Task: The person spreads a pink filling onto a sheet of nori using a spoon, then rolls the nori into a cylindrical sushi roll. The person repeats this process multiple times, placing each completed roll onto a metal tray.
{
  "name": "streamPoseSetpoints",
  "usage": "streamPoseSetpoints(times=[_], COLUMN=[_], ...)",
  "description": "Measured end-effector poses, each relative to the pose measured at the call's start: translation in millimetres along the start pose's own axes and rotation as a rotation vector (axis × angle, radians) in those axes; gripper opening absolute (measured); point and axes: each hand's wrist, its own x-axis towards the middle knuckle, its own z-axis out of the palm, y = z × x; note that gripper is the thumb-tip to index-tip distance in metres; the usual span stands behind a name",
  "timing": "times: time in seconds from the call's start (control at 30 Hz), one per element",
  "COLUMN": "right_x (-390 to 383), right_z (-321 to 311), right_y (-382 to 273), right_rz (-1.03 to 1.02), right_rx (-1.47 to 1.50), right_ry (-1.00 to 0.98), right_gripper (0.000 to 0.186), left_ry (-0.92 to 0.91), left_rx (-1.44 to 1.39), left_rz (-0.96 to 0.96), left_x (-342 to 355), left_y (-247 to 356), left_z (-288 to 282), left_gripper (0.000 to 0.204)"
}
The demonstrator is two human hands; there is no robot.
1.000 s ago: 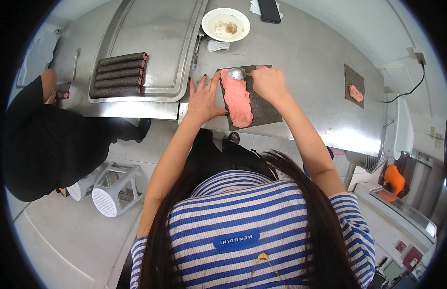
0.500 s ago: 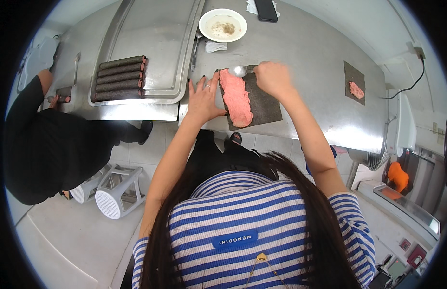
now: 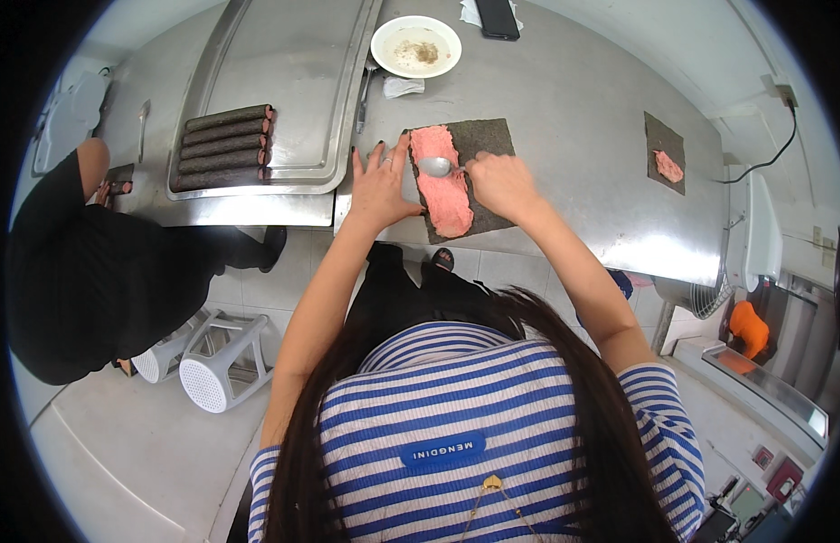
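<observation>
A dark seaweed sheet [image 3: 489, 138] lies on the steel table in front of me. Along its left side runs a band of pink minced meat paste [image 3: 448, 213]. My right hand [image 3: 503, 187] grips a metal spoon [image 3: 435, 166], whose bowl rests on the upper middle part of the paste. Fingers apart, my left hand [image 3: 381, 190] lies at the left edge of the sheet, with the thumb and a fingertip touching that edge. It holds nothing.
Several seaweed rolls [image 3: 223, 156] lie on a metal tray [image 3: 284, 68] at the left. Beyond the sheet stand a white bowl [image 3: 416, 47] of liquid and a phone [image 3: 498, 18]. Another seaweed sheet [image 3: 657, 136] with paste lies right. A co-worker [image 3: 121, 271] holds a roll at far left.
My right hand has come nearer with the spoon, which moved from the paste's far end toward its middle. My left hand has stayed in place.
</observation>
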Motion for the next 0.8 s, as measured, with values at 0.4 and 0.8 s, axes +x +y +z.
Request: streamPoseSetpoints(times=[0.4,0.8], right_x=[-13,1], right_z=[-6,-14], right_y=[-11,-5], right_rz=[-0.235,-0.029], right_rx=[-0.111,-0.107], right_ry=[0.032,0.082], right_gripper=[0.012,0.012], left_ry=[-0.071,-0.075], left_rx=[0.017,0.015], left_rz=[-0.047,-0.041], left_x=[0,1], left_y=[4,3], left_z=[-5,-6], left_gripper=[0.130,0.128])
